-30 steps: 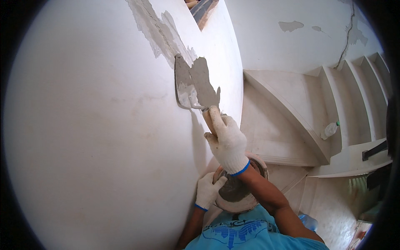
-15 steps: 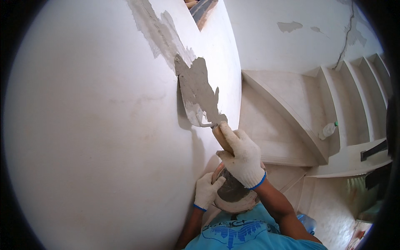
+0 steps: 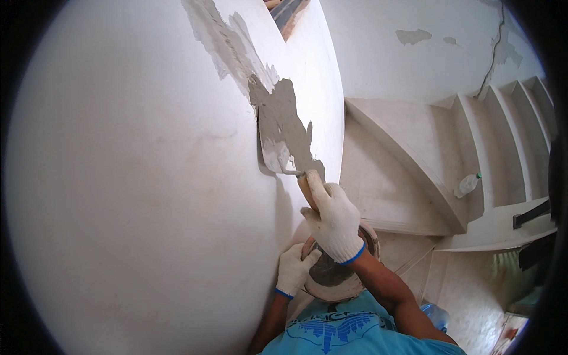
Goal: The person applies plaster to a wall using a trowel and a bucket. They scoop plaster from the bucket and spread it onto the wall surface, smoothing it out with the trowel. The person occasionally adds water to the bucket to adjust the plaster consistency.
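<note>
My right hand (image 3: 336, 223), in a white knit glove with a blue cuff, grips the wooden handle of a trowel (image 3: 276, 155). The trowel's blade, smeared with grey plaster, lies close along the white wall (image 3: 148, 195), over the lower left of a darker grey plaster patch (image 3: 283, 112). Where smeared blade ends and wall plaster begins is hard to tell. Lower down, my gloved left hand (image 3: 293, 270) is closed on the rim of a round bucket (image 3: 331, 293). Dark grey plaster (image 3: 324, 273) shows inside it, partly hidden under my right wrist.
A paler, rough plaster strip (image 3: 222, 44) runs up the wall toward an opening (image 3: 288, 18). Stairs (image 3: 473, 142) climb on the right, with a clear green-capped bottle (image 3: 468, 185) on one step. Behind them, another wall has a crack (image 3: 496, 53). A blue translucent container (image 3: 436, 316) stands below right.
My right hand has shifted slightly left, still gripping the trowel, whose blade now shows a narrower dark edge against the wall. My left hand stays on the bucket rim.
</note>
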A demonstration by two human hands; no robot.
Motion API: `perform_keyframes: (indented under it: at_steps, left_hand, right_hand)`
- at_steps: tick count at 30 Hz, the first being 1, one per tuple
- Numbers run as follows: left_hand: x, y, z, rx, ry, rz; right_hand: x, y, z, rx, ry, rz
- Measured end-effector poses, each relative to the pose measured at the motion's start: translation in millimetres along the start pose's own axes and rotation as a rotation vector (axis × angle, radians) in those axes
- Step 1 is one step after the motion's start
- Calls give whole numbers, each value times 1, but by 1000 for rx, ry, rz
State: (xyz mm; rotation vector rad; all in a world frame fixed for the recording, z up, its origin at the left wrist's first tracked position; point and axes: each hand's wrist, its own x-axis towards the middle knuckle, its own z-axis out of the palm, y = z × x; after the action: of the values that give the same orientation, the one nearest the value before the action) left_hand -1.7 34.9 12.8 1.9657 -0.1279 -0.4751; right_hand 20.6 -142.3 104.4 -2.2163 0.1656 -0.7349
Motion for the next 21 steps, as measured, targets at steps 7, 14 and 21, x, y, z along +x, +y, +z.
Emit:
perform_keyframes:
  at_steps: [7, 14, 21]
  left_hand:
    - [-2, 9, 0, 60, 3, 1]
    - [-2, 18, -2, 125, -1, -17]
    - [-1, 13, -3, 100, -23, -38]
  right_hand:
    - [-2, 25, 2, 56, 99, -3]
    - [18, 18, 23, 77, 97, 36]
    - [-4, 9, 30, 83, 26, 54]
